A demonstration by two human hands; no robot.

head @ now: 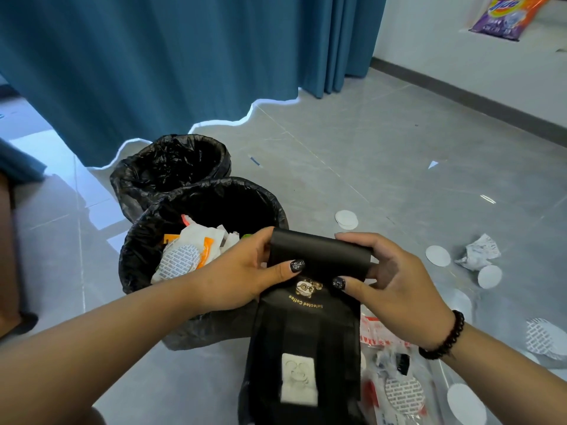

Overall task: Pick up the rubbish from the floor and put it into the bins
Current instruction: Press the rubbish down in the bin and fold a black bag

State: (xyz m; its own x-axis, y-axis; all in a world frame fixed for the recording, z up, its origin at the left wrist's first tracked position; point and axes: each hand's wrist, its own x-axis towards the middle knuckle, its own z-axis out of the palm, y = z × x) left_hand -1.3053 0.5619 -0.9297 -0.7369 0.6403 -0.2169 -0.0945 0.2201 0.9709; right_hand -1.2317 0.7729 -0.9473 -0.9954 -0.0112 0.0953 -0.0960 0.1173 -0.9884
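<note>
Hands meet at the centre of the view, both gripping a black coffee bag [306,332] printed with gold lettering reading "Selected Coffee" and a small cartoon emblem. The left hand [245,268] curls round the bag's rolled top edge from the 9 o'clock side, thumb pressed on the front. The right hand [389,277] clamps the same rolled edge from the 3 o'clock side, thumb also on the front; a dark beaded bracelet [445,335] circles that wrist. The bag hangs down toward 6 o'clock, with a pale square valve patch on its lower part.

Just at 10 o'clock from the hands stands the near bin [144,240], lined with a black plastic bag and holding white and orange wrappers and a printed round seal. The bag's rolled top is just beside this bin's rim. Behind it, touching it, stands the far bin [129,176], also lined in black; its contents cannot be made out.

Rubbish lies on the grey tiled floor [383,142] toward 3 and 4 o'clock: white round seals [346,219], a crumpled white wrapper [478,251], and a clear plastic package with red print [383,335] near the bag's lower right side. A blue curtain [153,56] hangs at 12 o'clock, and a purple and orange detergent packet [506,16] sits at 1 o'clock.
</note>
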